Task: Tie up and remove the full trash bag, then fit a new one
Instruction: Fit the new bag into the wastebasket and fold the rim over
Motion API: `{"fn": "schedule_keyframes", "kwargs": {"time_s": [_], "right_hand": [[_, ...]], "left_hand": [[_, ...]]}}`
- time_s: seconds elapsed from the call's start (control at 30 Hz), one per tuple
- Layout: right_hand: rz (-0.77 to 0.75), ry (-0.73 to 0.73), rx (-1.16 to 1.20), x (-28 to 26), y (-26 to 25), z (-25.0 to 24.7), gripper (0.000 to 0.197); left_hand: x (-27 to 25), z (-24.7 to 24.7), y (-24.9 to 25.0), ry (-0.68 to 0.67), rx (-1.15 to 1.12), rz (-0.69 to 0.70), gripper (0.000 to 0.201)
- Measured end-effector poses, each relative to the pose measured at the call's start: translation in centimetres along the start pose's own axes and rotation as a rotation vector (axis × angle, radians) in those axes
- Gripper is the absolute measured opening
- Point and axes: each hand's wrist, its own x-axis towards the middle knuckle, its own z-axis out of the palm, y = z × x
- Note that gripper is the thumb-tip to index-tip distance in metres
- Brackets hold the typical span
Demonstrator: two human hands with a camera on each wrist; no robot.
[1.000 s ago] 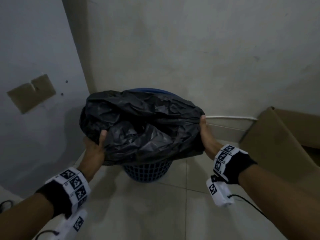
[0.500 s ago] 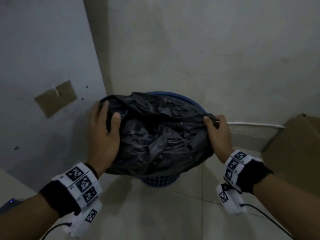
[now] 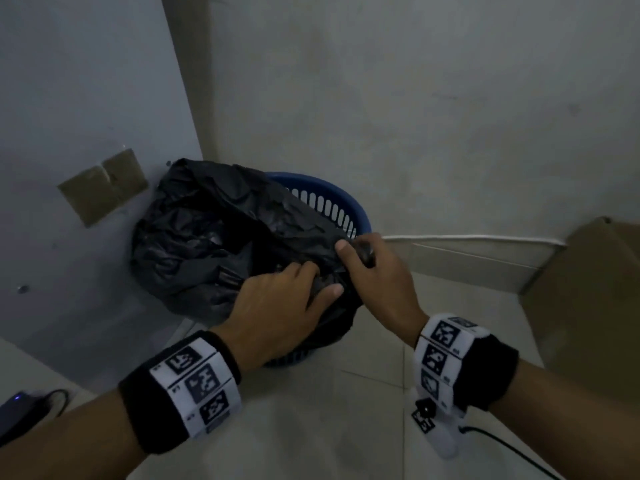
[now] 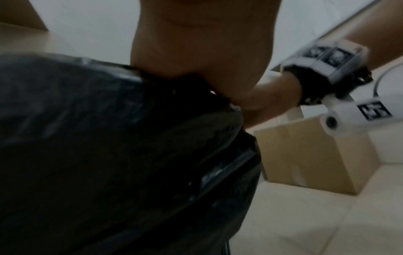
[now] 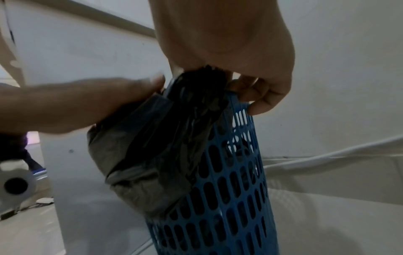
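**Two hands gather one black bag at the rim of one blue basket**

One black trash bag (image 3: 207, 244) sits in one blue slotted basket (image 3: 341, 209), which stands on the tiled floor (image 3: 329, 427) in a corner between two walls. The bag's plastic is bunched toward the basket's right near side, and the far right part of the rim is bare.

Both of the person's hands are on the bag, close beside each other. The left hand (image 3: 277, 306) lies over the gathered plastic with its fingers curled into the folds and the thumb stretched toward the right hand. The right hand (image 3: 375, 268) pinches a twisted bunch of plastic, thumb on top and fingers curled round it; the right wrist view shows the bunch coming out of this fist just above the basket's rim. Each wrist carries one black band with white marker tiles, two bands in all.

One brown cardboard box (image 3: 588, 306) stands on the floor to the right, cut off by the frame edge. One brown patch (image 3: 104, 185) is stuck on the left wall. At the lower left edge lies one dark device (image 3: 15, 410) with a small blue light, mostly out of frame.

The bag's contents are hidden. The left wrist view is blurred and nearly filled by black plastic, so the left fingertips cannot be made out there. The basket's base is hidden behind the left forearm in the head view.
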Motion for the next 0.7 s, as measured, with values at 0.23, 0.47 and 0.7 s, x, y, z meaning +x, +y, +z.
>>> {"fn": "schedule_keyframes", "kwargs": {"time_s": [0.23, 0.47, 0.7], "right_hand": [[-0.065, 0.275, -0.101, 3.9, 2.3, -2.5, 0.024], [0.438, 0.072, 0.233, 4.1, 5.3, -3.0, 0.02], [0.156, 0.162, 0.041, 4.3, 2.8, -1.9, 0.018]], "left_hand": [[-1.1, 1.3, -2.2, 0.176, 0.053, 0.145, 0.063], [-2.0, 1.3, -5.3, 0.285, 0.044, 0.423, 0.061], [-2.0, 1.1, -7.1, 0.356, 0.09, 0.519, 0.059]]}}
